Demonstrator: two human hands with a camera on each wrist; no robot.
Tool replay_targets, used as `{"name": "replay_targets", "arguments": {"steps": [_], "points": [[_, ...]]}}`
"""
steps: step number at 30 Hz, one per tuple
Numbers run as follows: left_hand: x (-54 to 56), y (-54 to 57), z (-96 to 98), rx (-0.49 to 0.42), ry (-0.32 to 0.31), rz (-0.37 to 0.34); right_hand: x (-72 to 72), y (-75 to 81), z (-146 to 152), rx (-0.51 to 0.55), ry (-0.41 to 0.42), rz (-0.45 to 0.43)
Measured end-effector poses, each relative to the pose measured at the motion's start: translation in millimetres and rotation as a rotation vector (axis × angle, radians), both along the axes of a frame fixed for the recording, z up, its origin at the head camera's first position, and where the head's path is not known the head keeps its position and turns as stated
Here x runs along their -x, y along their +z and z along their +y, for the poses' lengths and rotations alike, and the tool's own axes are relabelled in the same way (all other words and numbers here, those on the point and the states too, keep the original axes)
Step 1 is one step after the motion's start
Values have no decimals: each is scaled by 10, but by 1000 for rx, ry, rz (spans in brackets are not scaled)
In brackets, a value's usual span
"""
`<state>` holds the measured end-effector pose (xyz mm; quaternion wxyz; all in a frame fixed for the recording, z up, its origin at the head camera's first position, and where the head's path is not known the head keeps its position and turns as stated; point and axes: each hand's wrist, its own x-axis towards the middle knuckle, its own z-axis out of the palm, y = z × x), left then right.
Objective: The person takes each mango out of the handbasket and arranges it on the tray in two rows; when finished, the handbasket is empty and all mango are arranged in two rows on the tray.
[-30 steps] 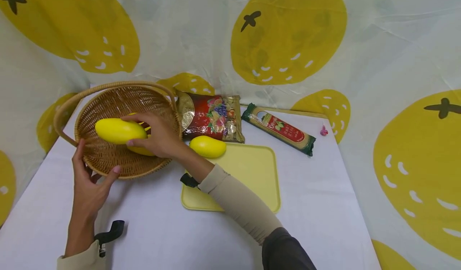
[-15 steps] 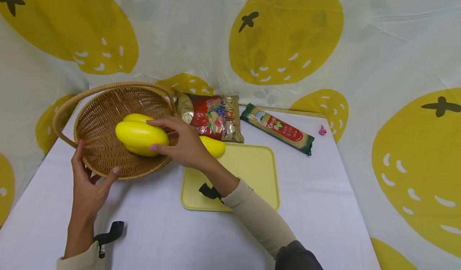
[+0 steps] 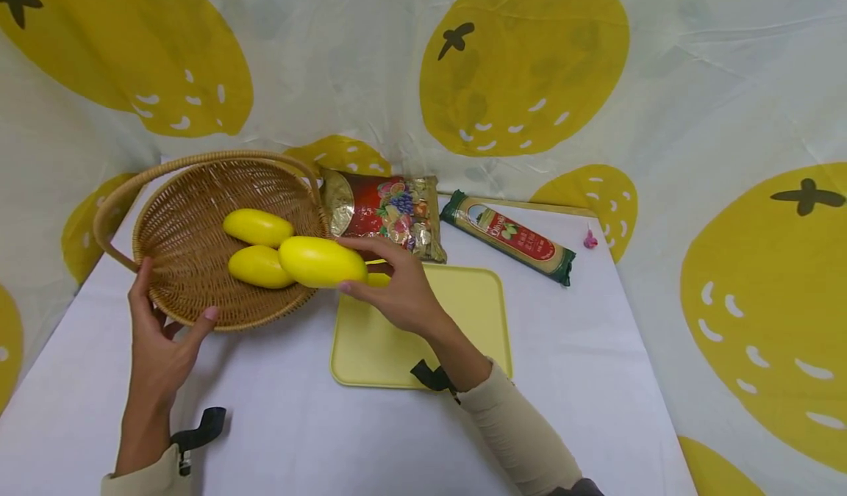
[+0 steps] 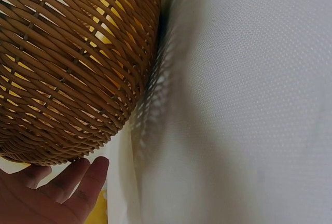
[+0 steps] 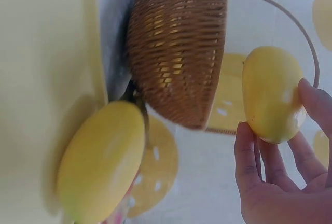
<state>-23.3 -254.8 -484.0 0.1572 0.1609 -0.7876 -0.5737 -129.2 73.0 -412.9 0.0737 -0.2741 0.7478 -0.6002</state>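
My left hand (image 3: 162, 349) grips the near left side of a wicker basket (image 3: 185, 217), its thumb up at the rim. In the left wrist view the fingers (image 4: 91, 187) lie against the basket's underside. Two yellow mangoes, an upper one (image 3: 258, 227) and a lower one (image 3: 259, 267), lie inside. At the basket's right rim, my right hand (image 3: 406, 297) holds a third mango (image 3: 320, 262) between thumb and fingers, raised above the tray's back left corner. Another mango (image 5: 101, 162) rests on the yellow tray (image 3: 397, 356), mostly hidden by the hand in the head view.
Behind the tray lies a red and gold fruit-printed bag (image 3: 377, 206). A green-ended pasta packet (image 3: 509, 237) lies right of it, with a small pink object (image 3: 590, 239) farther right. The basket's tall handle (image 3: 205, 159) arches over its back. A patterned cloth hangs behind.
My right hand has carried the held mango rightward, from over the basket's middle to its right rim, uncovering the two mangoes inside. The left hand stays on the basket.
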Motion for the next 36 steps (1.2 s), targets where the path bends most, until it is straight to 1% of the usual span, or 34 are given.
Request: {"name": "replay_targets", "arguments": {"steps": [7, 12, 17, 21, 26, 31, 36], "points": [[-2, -9, 0, 1, 0, 0, -26, -121, 363, -8, -84, -33], [-12, -5, 1, -1, 0, 2, -3, -207, 646, -27, -138, -67], [-14, 15, 0, -5, 1, 1, 26, -267, 935, -70, -204, -97], [-8, 20, -3, -8, -2, -1, 44, -310, 1170, -112, -249, -107], [-5, 3, -11, -3, -7, 3, 81, -377, 1460, -195, -301, -128], [-2, -3, -16, 3, -7, 6, 121, -435, 1704, -282, -338, -189], [1, 11, -17, -2, -7, 10, 156, -494, 1851, -345, -348, -242]]}}
